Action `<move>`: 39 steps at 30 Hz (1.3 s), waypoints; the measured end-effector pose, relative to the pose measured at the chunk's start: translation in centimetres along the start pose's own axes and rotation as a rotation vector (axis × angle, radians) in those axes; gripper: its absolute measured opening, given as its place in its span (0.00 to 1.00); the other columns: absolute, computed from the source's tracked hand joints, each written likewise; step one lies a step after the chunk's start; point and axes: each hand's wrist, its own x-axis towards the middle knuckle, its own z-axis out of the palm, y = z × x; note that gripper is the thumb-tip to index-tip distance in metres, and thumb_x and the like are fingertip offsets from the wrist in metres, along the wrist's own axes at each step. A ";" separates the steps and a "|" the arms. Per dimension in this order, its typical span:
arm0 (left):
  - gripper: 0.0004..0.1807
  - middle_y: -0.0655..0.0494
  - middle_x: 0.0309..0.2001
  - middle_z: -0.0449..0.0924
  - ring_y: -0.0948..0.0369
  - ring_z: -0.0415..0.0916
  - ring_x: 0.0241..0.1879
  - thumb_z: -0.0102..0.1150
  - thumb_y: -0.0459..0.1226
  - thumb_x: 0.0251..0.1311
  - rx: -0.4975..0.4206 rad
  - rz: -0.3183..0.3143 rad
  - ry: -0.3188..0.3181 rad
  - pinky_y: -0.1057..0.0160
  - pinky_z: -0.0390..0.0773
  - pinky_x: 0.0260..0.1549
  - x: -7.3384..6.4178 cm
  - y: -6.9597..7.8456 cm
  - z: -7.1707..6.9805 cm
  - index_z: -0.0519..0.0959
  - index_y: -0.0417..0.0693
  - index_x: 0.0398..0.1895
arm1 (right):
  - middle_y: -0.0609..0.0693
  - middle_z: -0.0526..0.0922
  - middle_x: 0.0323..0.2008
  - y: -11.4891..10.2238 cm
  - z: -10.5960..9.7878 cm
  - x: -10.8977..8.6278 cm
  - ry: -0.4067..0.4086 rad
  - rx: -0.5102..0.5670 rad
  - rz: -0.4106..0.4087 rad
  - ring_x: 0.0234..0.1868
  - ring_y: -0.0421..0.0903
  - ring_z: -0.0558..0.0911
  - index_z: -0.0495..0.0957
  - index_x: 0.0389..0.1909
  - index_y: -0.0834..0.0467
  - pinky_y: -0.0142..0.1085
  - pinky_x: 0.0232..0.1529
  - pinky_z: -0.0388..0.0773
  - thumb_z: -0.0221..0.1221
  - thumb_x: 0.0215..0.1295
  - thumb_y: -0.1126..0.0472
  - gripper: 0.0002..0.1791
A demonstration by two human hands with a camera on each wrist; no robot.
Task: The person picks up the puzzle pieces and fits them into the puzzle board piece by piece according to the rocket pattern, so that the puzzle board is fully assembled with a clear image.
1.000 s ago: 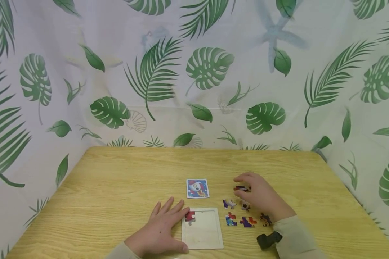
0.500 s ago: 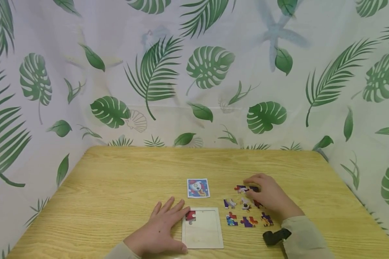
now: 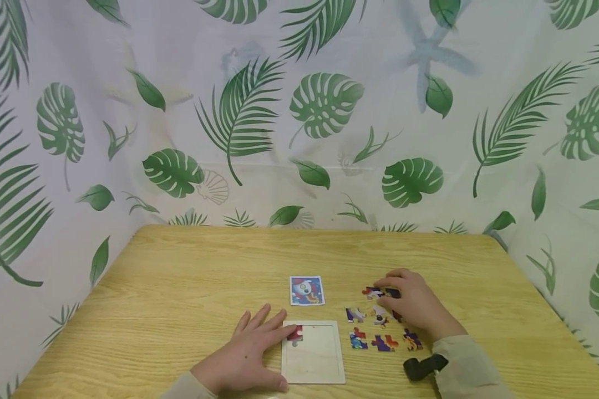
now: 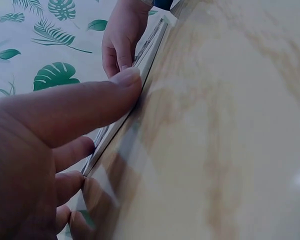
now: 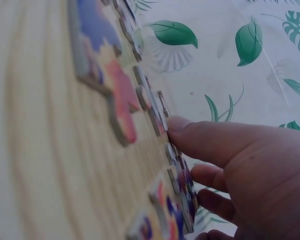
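My left hand [image 3: 249, 349] lies spread at the left edge of a pale puzzle frame [image 3: 340, 354], its index fingertip over the red corner piece [image 3: 297, 334] in the tray's upper left. The left thumb lies by the lower left corner. My right hand [image 3: 414, 302] reaches over loose jigsaw pieces on the right, thumb and index finger apart around a dark red and purple piece [image 3: 372, 292] and a dark one [image 3: 392, 292]. In the right wrist view, the thumb [image 5: 190, 132] comes right up to the edge of a piece; the other fingers are partly hidden behind the pieces.
A small picture card [image 3: 306, 291] with a rocket-like print lies behind the frame. Nearer pieces include a blue and red one [image 3: 358, 339], an orange and purple one [image 3: 383, 343] and a white one [image 3: 380, 316]. A leaf-print curtain [image 3: 259, 183] stands behind the wooden table [image 3: 189, 266].
My right hand has shifted right across the loose pieces, uncovering several, then its index finger reached slightly back left. My left index fingertip has slid onto the red corner piece.
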 end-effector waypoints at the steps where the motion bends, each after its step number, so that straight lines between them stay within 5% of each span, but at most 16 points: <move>1: 0.53 0.50 0.80 0.50 0.44 0.34 0.79 0.70 0.65 0.47 0.003 0.001 -0.001 0.33 0.30 0.70 0.0 -0.1 0.0 0.61 0.66 0.79 | 0.65 0.74 0.62 0.0 0.1 0.0 0.005 -0.003 0.000 0.63 0.70 0.70 0.84 0.56 0.54 0.66 0.59 0.68 0.65 0.67 0.55 0.18; 39: 0.58 0.58 0.80 0.48 0.48 0.32 0.80 0.69 0.66 0.47 -0.006 -0.050 -0.011 0.36 0.30 0.71 0.1 0.1 0.0 0.59 0.55 0.80 | 0.57 0.80 0.55 -0.1 0.5 0.3 0.052 -0.032 0.022 0.58 0.66 0.75 0.86 0.44 0.52 0.63 0.57 0.71 0.68 0.64 0.53 0.11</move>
